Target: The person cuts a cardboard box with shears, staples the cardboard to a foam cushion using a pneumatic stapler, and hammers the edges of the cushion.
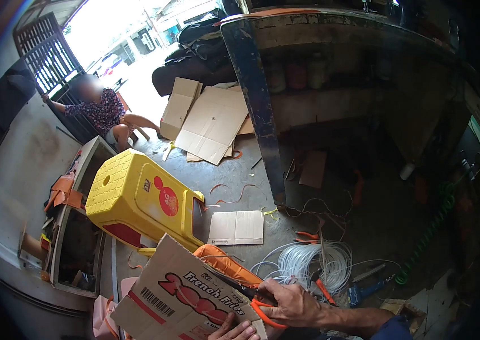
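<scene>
My right hand grips orange-handled scissors whose blades meet the upper edge of a cardboard box printed "French Fries". At the bottom edge of the view, my left hand holds the lower part of that box, only its fingers showing. An orange strip lies just behind the box's top edge.
A yellow plastic stool lies tipped on the concrete floor. A coil of white tubing and orange pliers sit to the right. Flattened cardboard sheets lie farther back by a dark workbench. A seated person is at the gate.
</scene>
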`<action>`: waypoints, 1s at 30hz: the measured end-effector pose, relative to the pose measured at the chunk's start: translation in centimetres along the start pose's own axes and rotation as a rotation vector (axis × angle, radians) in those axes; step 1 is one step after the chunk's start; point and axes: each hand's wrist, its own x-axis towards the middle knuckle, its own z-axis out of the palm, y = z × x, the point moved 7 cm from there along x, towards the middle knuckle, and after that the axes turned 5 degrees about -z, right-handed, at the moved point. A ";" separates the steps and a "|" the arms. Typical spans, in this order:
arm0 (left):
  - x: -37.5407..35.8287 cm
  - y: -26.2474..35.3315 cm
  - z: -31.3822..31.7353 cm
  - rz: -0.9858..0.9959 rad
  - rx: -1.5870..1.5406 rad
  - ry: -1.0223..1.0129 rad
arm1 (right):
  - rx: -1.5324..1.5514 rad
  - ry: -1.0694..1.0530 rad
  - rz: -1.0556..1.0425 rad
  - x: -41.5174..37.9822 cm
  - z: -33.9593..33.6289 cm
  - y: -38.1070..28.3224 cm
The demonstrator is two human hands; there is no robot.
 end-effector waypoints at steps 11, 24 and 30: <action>0.1 0.1 -0.8 -0.012 -0.037 0.018 | -0.080 -0.035 -0.009 1.0 0.7 -0.5; 1.5 0.0 0.2 -0.077 0.066 -0.080 | -0.120 0.303 0.255 1.8 -3.5 3.8; 1.9 -0.8 1.6 -0.091 0.187 -0.120 | -0.680 0.407 0.661 -8.6 -8.8 23.3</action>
